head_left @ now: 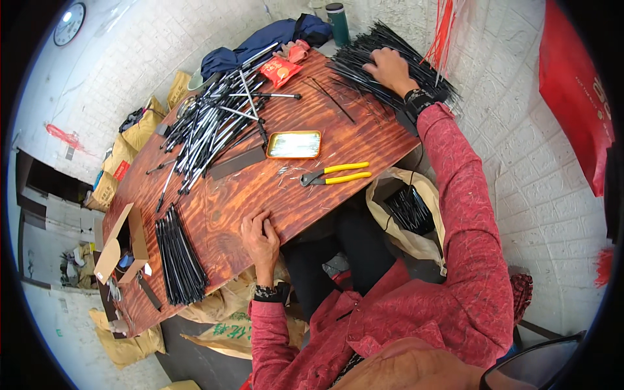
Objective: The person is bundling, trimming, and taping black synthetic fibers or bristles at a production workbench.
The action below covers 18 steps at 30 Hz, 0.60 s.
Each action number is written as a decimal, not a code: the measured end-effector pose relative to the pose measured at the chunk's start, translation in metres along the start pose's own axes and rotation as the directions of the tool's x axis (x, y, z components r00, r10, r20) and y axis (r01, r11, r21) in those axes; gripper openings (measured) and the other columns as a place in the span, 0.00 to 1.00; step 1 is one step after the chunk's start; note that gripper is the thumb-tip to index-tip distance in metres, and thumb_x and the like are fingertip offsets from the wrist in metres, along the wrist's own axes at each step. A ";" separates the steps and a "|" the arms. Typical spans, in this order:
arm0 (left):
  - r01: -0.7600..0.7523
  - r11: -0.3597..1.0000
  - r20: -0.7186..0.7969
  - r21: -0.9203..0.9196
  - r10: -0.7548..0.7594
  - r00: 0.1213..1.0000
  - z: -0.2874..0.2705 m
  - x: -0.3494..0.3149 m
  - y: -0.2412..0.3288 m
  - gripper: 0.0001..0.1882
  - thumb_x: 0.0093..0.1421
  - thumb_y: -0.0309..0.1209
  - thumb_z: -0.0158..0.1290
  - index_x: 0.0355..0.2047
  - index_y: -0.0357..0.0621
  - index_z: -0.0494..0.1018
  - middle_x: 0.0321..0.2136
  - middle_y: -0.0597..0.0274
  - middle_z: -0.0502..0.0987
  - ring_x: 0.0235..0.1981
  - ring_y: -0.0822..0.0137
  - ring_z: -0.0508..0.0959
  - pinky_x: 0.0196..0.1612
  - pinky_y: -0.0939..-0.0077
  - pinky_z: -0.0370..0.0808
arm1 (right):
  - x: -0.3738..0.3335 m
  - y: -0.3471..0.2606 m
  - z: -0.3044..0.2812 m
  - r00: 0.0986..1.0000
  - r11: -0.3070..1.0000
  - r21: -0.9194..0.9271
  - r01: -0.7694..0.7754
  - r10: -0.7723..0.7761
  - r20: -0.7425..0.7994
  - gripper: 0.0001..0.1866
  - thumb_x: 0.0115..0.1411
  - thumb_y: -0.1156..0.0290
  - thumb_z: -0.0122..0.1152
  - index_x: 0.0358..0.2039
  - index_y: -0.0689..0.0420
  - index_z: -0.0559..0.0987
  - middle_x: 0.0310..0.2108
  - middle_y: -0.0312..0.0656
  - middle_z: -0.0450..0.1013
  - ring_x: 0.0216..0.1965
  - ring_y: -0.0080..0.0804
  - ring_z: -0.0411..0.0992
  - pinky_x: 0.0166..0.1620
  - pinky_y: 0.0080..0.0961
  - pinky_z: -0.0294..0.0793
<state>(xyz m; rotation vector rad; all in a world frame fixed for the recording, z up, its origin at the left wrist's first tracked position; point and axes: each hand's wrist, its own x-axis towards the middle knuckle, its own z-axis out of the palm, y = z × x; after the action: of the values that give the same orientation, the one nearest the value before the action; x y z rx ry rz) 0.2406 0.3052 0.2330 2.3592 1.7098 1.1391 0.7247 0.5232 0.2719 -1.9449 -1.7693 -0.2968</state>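
Note:
My right hand reaches to the far right of the table, its fingers bent down onto a large heap of thin black rods; how many it grips is hidden. By the near edge, my left hand rests on the wood with loosely bent fingers and holds nothing. Cutting pliers with yellow handles lie between the hands. Beside them is a shallow yellow-rimmed tin of small, pale, thin pieces. A neat row of black rods lies to the left of my left hand.
Silver-and-black rods form a tangled pile at the back left, near a red packet. A cardboard box stands at the left end. A green bottle stands behind. Below the right edge, an open sack contains black pieces.

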 end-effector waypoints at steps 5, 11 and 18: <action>0.002 1.000 -0.005 0.012 -0.002 1.000 0.006 0.011 0.003 0.09 0.60 0.21 0.51 0.39 0.37 0.78 0.42 0.51 0.77 0.45 0.52 0.76 0.50 0.64 0.71 | 0.028 0.067 -0.008 0.973 0.973 -0.039 -0.228 0.229 0.014 0.26 0.62 0.45 0.56 0.49 0.53 0.77 0.47 0.49 0.74 0.52 0.52 0.70 0.51 0.49 0.72; 0.008 1.000 -0.010 0.000 -0.008 1.000 0.022 0.024 -0.001 0.09 0.60 0.21 0.51 0.39 0.38 0.78 0.40 0.52 0.76 0.44 0.52 0.76 0.49 0.64 0.71 | 0.021 0.062 0.038 0.969 0.999 0.016 -0.035 0.038 -0.244 0.28 0.65 0.43 0.51 0.53 0.52 0.76 0.52 0.51 0.70 0.55 0.54 0.66 0.56 0.49 0.66; -0.006 1.000 -0.015 0.023 0.007 1.000 0.024 0.012 -0.004 0.09 0.60 0.21 0.51 0.39 0.39 0.78 0.38 0.53 0.76 0.42 0.53 0.76 0.48 0.65 0.71 | 0.007 0.035 0.038 0.990 0.982 -0.130 -0.134 0.139 0.028 0.35 0.62 0.36 0.50 0.54 0.55 0.75 0.53 0.55 0.67 0.55 0.55 0.63 0.59 0.50 0.60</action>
<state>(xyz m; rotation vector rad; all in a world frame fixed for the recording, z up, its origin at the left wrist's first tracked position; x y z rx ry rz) 0.2526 0.3258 0.2206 2.3774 1.7308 1.1474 0.7539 0.5461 0.2356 -2.1636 -1.6661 -0.3365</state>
